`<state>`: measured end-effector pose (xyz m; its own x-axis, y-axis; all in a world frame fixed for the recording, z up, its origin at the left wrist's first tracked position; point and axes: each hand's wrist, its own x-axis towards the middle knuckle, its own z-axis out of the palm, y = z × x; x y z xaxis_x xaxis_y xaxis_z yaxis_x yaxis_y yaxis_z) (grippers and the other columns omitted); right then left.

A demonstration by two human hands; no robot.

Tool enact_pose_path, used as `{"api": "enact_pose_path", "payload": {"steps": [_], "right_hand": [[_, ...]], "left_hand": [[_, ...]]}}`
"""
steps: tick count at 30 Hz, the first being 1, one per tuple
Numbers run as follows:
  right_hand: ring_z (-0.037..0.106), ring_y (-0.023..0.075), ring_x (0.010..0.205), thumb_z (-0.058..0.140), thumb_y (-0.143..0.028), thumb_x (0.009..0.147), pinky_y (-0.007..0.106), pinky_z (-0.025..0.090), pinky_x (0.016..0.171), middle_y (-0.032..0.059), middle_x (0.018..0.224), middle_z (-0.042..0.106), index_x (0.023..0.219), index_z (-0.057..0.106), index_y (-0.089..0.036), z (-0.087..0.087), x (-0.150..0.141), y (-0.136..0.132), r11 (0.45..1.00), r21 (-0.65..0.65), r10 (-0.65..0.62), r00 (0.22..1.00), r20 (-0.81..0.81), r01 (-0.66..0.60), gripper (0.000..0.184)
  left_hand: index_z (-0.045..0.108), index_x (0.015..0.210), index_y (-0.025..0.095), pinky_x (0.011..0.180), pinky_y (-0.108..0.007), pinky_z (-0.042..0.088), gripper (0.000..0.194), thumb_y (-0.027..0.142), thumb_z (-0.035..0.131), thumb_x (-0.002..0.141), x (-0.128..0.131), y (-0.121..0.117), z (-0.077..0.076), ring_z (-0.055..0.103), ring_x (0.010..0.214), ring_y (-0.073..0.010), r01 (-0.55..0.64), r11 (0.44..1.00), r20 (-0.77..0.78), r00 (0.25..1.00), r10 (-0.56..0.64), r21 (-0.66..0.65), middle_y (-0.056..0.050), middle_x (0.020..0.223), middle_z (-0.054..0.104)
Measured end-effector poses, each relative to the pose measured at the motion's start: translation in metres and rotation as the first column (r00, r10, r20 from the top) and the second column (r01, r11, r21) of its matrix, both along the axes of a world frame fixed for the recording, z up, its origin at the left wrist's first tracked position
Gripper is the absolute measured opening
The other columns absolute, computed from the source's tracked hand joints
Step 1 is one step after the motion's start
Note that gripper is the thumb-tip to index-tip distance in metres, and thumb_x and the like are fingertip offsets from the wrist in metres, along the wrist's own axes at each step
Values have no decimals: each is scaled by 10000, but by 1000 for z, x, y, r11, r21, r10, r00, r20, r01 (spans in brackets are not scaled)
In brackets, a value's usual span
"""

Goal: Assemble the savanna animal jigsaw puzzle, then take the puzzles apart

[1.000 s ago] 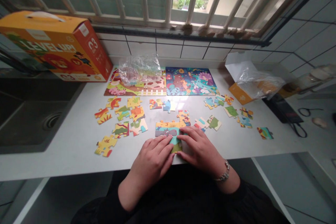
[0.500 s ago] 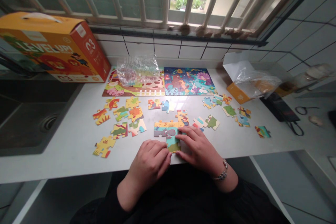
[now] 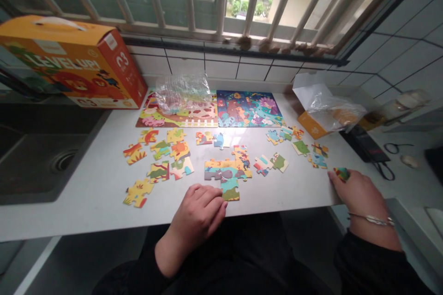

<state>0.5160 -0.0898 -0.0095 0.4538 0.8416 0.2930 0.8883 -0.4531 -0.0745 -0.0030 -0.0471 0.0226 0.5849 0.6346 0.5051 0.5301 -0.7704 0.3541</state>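
Several joined jigsaw puzzle pieces (image 3: 230, 184), showing a grey hippo, teal water and a figure in a hat, lie before me. My left hand (image 3: 199, 207) rests on the counter with curled fingers, its thumb and fingertips closed at the lower left corner of the joined pieces. Far to the right, my right hand (image 3: 362, 193) grips a loose green, red and yellow puzzle piece (image 3: 342, 174) at the counter's edge; the fingers partly cover it. Near the joined part lie two linked pieces (image 3: 279, 162) on the right and a red and blue pair (image 3: 218, 140) above.
Loose pieces (image 3: 159, 171) are spread on the left, others (image 3: 300, 147) on the right. Two finished picture puzzles (image 3: 249, 108) lie at the back, one under clear plastic (image 3: 183, 92). An orange box (image 3: 79, 69) stands by the sink (image 3: 65, 161); an opened box (image 3: 311, 124) and black device (image 3: 365, 145) sit right.
My right hand has left the joined pieces, moved far right and taken hold of the loose piece there. My left hand has stayed at the joined pieces' corner.
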Motion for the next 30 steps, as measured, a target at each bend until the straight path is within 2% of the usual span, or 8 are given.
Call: {"api": "enact_pose_path", "payload": {"steps": [6, 10, 13, 16, 18, 21, 26, 30], "right_hand": [[621, 343, 623, 813, -598, 768, 505, 417, 615, 175, 762, 698, 957, 715, -275, 8, 23, 1, 989, 1, -148, 976, -160, 150, 386], [703, 391, 757, 908, -524, 721, 532, 462, 685, 210, 894, 770, 1142, 734, -238, 19, 16, 5, 971, -49, -238, 944, -229, 233, 538], [731, 458, 976, 871, -551, 779, 564, 516, 766, 254, 1014, 785, 1210, 727, -200, 20, -6, 5, 985, 28, -163, 971, -173, 171, 574], [708, 456, 1112, 751, -581, 899, 598, 575, 880, 249, 1129, 757, 1230, 709, -181, 25, -57, 11, 975, 216, 83, 992, -91, -62, 521], [697, 420, 1200, 723, -518, 960, 620, 583, 1034, 219, 1228, 734, 1241, 688, -190, 31, -106, 19, 887, 315, 381, 921, -86, -338, 434], [685, 355, 1330, 741, -331, 1008, 596, 572, 1154, 184, 1393, 695, 1273, 656, -240, 38, -186, 32, 690, 357, 716, 665, -212, -630, 293], [684, 320, 1375, 744, -206, 1018, 546, 591, 1164, 153, 1489, 704, 1275, 638, -266, 37, -283, 42, 438, 344, 880, 319, -351, -830, 284], [714, 325, 1344, 753, -187, 1000, 552, 594, 1148, 155, 1430, 762, 1314, 636, -248, 29, -307, 46, 335, 378, 912, 197, -359, -863, 341]], "left_hand": [[652, 887, 212, 839, -425, 502, 179, 125, 674, 1042, -2, -3, 1, 666, 834, -225, 33, 998, 47, 998, -35, 46, -44, 875, 750], [590, 811, 216, 734, -393, 458, 259, 96, 689, 1018, -5, -5, 0, 576, 751, -201, 73, 996, 75, 994, -77, 53, -21, 781, 673], [571, 792, 218, 714, -387, 439, 283, 101, 693, 1019, -5, -6, -3, 545, 736, -193, 73, 996, 76, 994, -77, 56, -15, 764, 652], [570, 785, 219, 715, -385, 442, 293, 109, 689, 1028, -4, -6, -4, 547, 739, -192, 64, 997, 68, 995, -68, 54, -17, 759, 644], [581, 792, 219, 714, -386, 447, 285, 111, 685, 1034, -4, -6, -3, 553, 742, -193, 61, 997, 63, 996, -64, 50, -20, 766, 655], [598, 800, 223, 710, -390, 454, 276, 110, 674, 1040, -4, -6, -2, 560, 739, -192, 56, 998, 61, 996, -58, 40, -19, 770, 670], [605, 780, 224, 680, -396, 441, 289, 118, 663, 1042, -5, -7, -1, 553, 722, -195, 56, 997, 66, 996, -60, 53, -17, 746, 646], [613, 765, 232, 666, -398, 436, 306, 137, 636, 1055, -5, -7, -2, 558, 725, -205, 51, 997, 59, 997, -55, 62, -24, 738, 629]]}}
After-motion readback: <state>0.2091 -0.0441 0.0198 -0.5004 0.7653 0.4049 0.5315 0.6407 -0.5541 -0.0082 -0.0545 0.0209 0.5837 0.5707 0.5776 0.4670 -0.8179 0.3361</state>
